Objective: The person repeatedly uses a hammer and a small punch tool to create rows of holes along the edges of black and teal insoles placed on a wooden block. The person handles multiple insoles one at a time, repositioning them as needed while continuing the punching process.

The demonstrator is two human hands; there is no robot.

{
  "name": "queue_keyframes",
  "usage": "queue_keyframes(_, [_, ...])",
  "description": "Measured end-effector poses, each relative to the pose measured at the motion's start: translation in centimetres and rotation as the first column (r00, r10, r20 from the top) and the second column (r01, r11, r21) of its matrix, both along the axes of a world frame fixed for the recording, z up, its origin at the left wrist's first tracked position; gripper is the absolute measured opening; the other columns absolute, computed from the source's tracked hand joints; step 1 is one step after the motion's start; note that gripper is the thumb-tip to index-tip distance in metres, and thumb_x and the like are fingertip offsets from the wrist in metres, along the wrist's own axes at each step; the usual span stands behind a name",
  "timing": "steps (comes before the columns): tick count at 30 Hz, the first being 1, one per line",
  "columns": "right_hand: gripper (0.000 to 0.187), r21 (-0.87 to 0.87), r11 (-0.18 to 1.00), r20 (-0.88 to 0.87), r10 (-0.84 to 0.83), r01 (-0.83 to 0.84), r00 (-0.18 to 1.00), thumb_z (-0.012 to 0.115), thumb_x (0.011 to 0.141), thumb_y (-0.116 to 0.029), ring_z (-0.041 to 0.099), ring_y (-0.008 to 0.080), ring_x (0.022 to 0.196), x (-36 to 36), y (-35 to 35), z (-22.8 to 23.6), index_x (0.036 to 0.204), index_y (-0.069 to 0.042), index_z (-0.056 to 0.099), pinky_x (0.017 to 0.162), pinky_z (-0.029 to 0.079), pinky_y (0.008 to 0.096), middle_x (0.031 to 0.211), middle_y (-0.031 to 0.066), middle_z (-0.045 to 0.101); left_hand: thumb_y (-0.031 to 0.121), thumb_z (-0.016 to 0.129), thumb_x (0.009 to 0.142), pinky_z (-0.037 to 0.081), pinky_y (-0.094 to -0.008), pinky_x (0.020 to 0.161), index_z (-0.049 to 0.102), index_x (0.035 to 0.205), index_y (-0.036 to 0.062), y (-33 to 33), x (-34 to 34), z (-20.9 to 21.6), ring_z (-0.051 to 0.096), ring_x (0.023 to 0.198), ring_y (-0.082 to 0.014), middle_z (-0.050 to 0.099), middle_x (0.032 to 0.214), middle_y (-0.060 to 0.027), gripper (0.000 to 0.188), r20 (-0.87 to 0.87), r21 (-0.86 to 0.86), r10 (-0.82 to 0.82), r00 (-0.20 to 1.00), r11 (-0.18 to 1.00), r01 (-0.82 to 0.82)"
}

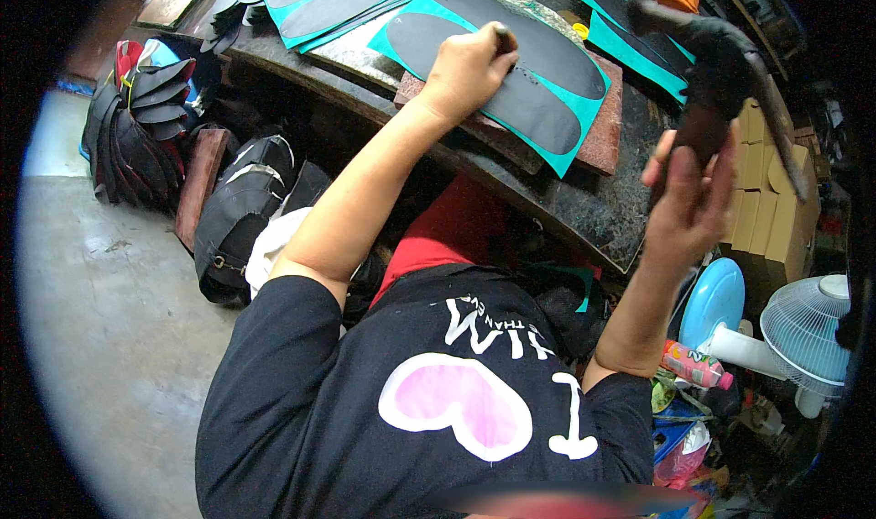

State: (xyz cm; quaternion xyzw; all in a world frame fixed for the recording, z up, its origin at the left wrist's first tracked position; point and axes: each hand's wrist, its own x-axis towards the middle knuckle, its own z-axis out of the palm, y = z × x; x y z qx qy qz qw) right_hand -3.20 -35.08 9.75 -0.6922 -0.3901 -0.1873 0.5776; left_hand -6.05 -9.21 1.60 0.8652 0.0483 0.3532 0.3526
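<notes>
In my right hand (693, 186), raised off the bench's right side, the fingers wrap round the handle of a dark hammer (716, 72) with a long curved head. My left hand (470, 67) is closed in a pinch over a teal-backed sheet (584, 117) bearing black sole-shaped pieces (538, 126). A small dark tip shows at the top of that fist, but what it grips is mostly hidden. Small dark specks lie on the black piece beside the fingers. Under the sheet is a reddish slab (607, 149) on the workbench (593, 213).
More teal-and-black sheets (338, 12) lie at the far left of the bench, others (630, 49) at the right. Bundled black pieces (146, 126) and a black bag (242, 218) stand left. Boxes (766, 199), a blue stool (714, 304) and a fan (812, 332) crowd the right.
</notes>
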Motion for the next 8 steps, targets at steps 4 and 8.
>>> queue_keyframes(4, [0.044,-0.371,0.923,0.105,-0.062,0.097,0.993,0.065,0.094,-0.014,0.065,0.0346,0.113,0.4,2.0,-2.9,0.137,-0.009,0.056,0.09,0.053,0.0385,0.126,0.0203,0.065,0.013,0.07,0.085,0.056,-0.0373,0.07,0.061,0.097,0.0025,-1.6,0.1,-0.8,0.07,0.078,-0.0322,0.069,0.08,-0.0187,0.018,-0.007,0.342,0.067,0.998,0.938,-0.061])
queue_keyframes(8, [0.044,-0.389,0.919,-0.161,-0.143,0.071,0.976,0.061,0.098,-0.016,0.064,0.0141,0.101,1.3,0.4,-3.3,0.141,-0.008,0.054,0.088,0.051,0.0291,0.119,0.0143,0.069,0.014,0.071,0.086,0.057,-0.0376,0.075,0.058,0.112,0.0039,0.7,0.9,-2.6,0.073,0.082,-0.0266,0.074,0.088,-0.0122,0.031,0.034,-0.493,-0.028,0.999,0.869,0.041])
